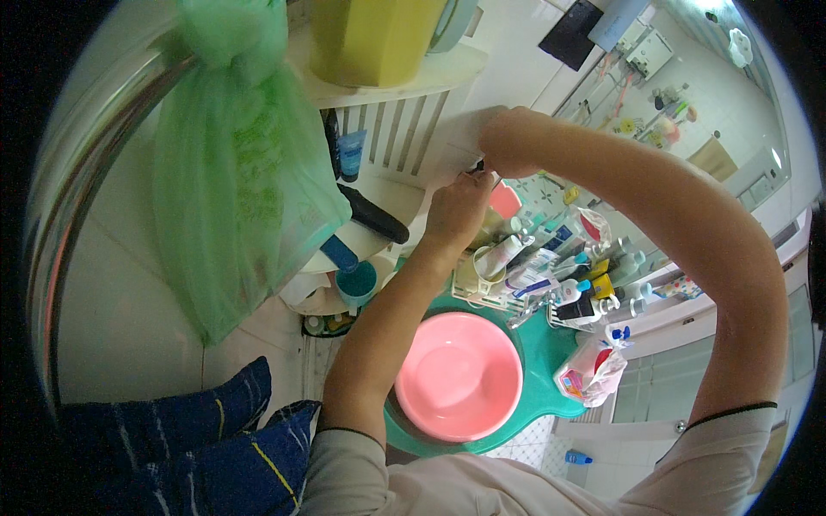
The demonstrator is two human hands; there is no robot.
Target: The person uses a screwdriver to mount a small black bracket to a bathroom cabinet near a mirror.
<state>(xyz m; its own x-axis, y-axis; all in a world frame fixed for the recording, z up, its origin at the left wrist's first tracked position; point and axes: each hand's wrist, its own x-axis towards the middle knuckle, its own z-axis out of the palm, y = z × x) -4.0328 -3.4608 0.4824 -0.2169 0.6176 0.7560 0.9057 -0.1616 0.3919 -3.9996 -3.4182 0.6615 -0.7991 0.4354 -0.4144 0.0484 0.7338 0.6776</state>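
Note:
Both of my hands meet at the wall above the washbasin counter, close to the mirror edge. My left hand has its fingers closed around a small dark object; only a bit of it shows. Curled just above and touching the left fingertips is my right hand; what lies inside it is hidden. Below them, a white rack holds tubes and a cream cup. Beneath my forearms a pink plastic basin sits in the green counter.
A knotted green plastic bag hangs from a metal rail at left. The white corner shelf carries a yellow container. A dark brush-like handle juts from a lower shelf. Several bottles line the mirror; a pink-and-white pack stands right.

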